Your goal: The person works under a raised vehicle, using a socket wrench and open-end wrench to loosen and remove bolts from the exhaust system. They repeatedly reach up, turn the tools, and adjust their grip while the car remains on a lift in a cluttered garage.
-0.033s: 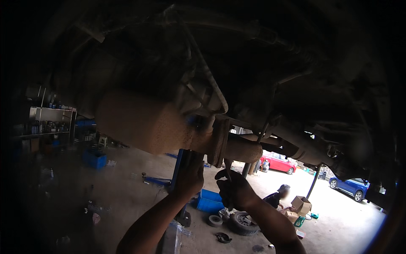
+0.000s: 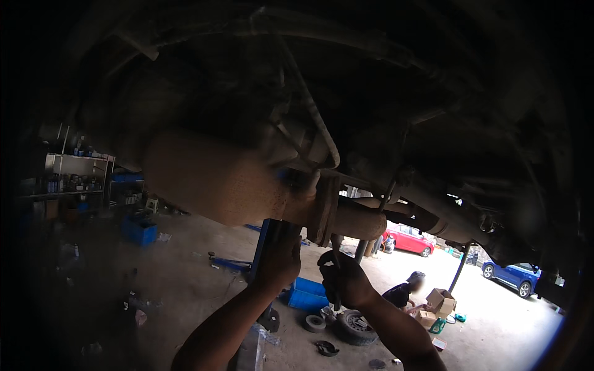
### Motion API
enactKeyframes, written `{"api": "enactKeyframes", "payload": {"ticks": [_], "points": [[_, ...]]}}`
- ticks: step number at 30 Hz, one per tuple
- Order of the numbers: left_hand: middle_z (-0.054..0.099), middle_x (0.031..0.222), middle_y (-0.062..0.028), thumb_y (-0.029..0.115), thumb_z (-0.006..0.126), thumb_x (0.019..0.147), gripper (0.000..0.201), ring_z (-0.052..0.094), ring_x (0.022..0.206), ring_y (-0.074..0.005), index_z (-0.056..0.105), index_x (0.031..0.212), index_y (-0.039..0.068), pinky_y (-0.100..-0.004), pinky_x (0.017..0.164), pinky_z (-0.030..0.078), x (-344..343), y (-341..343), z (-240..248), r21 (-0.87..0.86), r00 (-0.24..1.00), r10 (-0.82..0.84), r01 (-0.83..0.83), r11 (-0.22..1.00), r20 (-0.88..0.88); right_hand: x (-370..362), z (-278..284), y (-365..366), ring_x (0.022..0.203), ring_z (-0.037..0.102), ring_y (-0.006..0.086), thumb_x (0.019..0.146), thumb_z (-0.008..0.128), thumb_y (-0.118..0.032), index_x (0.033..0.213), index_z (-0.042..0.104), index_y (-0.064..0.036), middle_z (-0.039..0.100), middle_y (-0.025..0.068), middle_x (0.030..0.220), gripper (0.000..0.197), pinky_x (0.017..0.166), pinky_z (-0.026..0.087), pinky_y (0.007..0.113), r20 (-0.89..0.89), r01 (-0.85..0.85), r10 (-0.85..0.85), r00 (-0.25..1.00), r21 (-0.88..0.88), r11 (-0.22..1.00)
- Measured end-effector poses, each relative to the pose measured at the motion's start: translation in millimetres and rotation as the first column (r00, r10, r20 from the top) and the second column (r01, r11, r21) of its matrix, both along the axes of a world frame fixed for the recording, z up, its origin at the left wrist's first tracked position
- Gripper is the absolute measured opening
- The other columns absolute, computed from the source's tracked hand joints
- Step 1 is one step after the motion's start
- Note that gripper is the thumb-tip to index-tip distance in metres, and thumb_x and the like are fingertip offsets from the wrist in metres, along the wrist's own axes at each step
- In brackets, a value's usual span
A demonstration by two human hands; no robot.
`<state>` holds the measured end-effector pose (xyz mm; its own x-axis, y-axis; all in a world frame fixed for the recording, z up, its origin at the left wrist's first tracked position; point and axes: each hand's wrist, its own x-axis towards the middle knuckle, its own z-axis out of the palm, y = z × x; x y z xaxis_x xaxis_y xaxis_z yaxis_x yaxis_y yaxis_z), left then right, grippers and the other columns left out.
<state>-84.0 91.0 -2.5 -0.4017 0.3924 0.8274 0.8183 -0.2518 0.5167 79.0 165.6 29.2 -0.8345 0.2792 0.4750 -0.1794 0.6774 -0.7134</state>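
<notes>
Overhead hangs the dark underside of a raised vehicle, with a rusty exhaust box (image 2: 210, 179) at the left. Its short pipe meets an upright rusty flange (image 2: 327, 210), and a thicker pipe stub (image 2: 359, 222) continues to the right. My right hand (image 2: 348, 281) is closed around a slim metal tool (image 2: 336, 243), held upright just below the flange; shadow hides the tool's exact kind. My left hand (image 2: 281, 260) reaches up to the exhaust's underside, left of the flange. Its fingers are lost in shadow, so whether they hold anything is unclear.
A blue lift post (image 2: 261, 244) stands behind my left hand. On the floor are a blue bin (image 2: 307, 294), a wheel (image 2: 357, 326) and cardboard boxes (image 2: 440, 301) beside a crouching person (image 2: 403, 289). Shelves (image 2: 77, 176) stand far left; red (image 2: 408, 240) and blue cars (image 2: 512, 273) are outside.
The view has shifted very slightly. My right hand has turned a little, and more of the tool shows below it. My left hand stays at the exhaust.
</notes>
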Motion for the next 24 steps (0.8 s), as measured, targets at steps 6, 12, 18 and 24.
{"api": "enactKeyframes", "payload": {"ticks": [6, 12, 18, 24], "points": [[0.057, 0.101, -0.0261, 0.012, 0.043, 0.091, 0.041, 0.056, 0.089, -0.0420, 0.038, 0.132, 0.009, -0.0465, 0.073, 0.047, 26, -29, 7, 0.030, 0.981, 0.192, -0.192, 0.981, 0.012, -75, -15, 43, 0.063, 0.057, 0.0396, 0.079, 0.046, -0.001, 0.103, 0.045, 0.0001, 0.056, 0.0222, 0.081, 0.023, 0.056, 0.048, 0.044, -0.500, 0.483, -0.103, 0.860, 0.732, 0.481], [0.047, 0.122, -0.0244, 0.002, 0.047, 0.086, 0.047, 0.047, 0.107, -0.0430, 0.037, 0.132, 0.006, -0.0452, 0.084, 0.043, 18, -11, 4, 0.142, 0.997, 0.059, -0.051, 0.989, -0.052, -100, -23, 87, 0.063, 0.058, 0.0383, 0.077, 0.052, -0.004, 0.104, 0.041, 0.0013, 0.057, 0.0180, 0.071, 0.030, 0.057, 0.048, 0.045, -0.450, 0.519, -0.277, 0.849, 0.616, 0.592], [0.047, 0.116, -0.0256, -0.002, 0.046, 0.084, 0.048, 0.048, 0.102, -0.0421, 0.038, 0.131, 0.005, -0.0444, 0.082, 0.043, -7, -12, 1, 0.217, 0.978, 0.084, -0.042, 0.975, -0.191, 16, 26, -21, 0.051, 0.047, 0.0090, 0.087, 0.049, -0.008, 0.097, 0.049, -0.0049, 0.048, 0.0024, 0.065, 0.011, 0.045, 0.035, 0.023, 0.000, -0.324, 0.434, 0.901, -0.667, 0.671], [0.058, 0.077, -0.0237, 0.006, 0.044, 0.087, 0.048, 0.058, 0.072, -0.0383, 0.035, 0.134, 0.008, -0.0475, 0.060, 0.045, 32, -13, 3, 0.177, 0.998, 0.052, -0.043, 0.983, -0.046, -73, -24, 74, 0.057, 0.055, 0.0276, 0.077, 0.051, -0.001, 0.097, 0.049, -0.0032, 0.052, 0.0107, 0.064, 0.019, 0.048, 0.044, 0.035, -0.554, 0.535, -0.160, 0.817, 0.625, 0.569]]}}
